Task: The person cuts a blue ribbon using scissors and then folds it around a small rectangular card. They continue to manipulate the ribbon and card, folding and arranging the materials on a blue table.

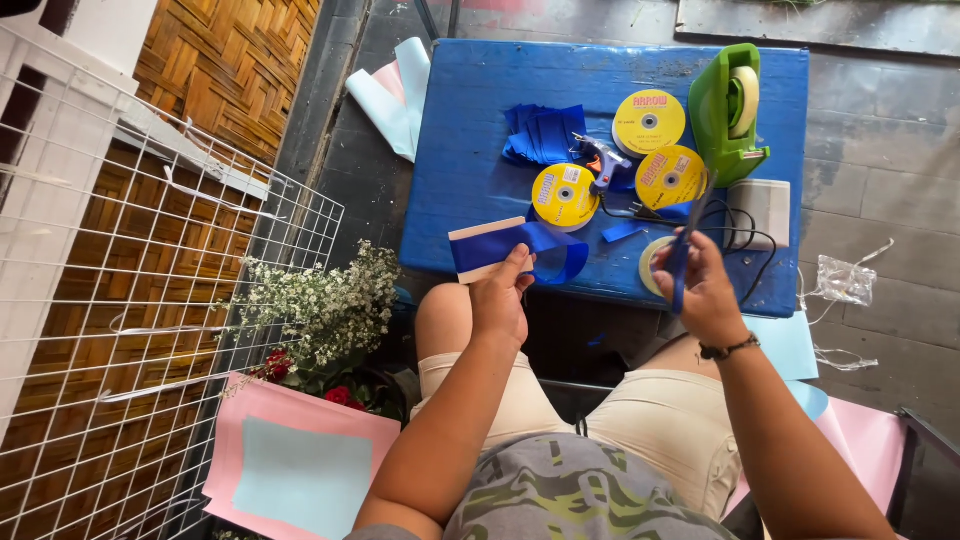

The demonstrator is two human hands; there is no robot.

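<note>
Pinching the blue ribbon (510, 245) taut over the blue table (470, 150) edge, my left hand (500, 300) should hold steady; my right hand (700, 290) grips what look like scissors (688, 240), squaring the cut.

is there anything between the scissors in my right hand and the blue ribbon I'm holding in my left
Nothing visible. The right hand holds the scissors up beside the blue ribbon pinched in the left hand; only bare blue table shows between them.
</note>
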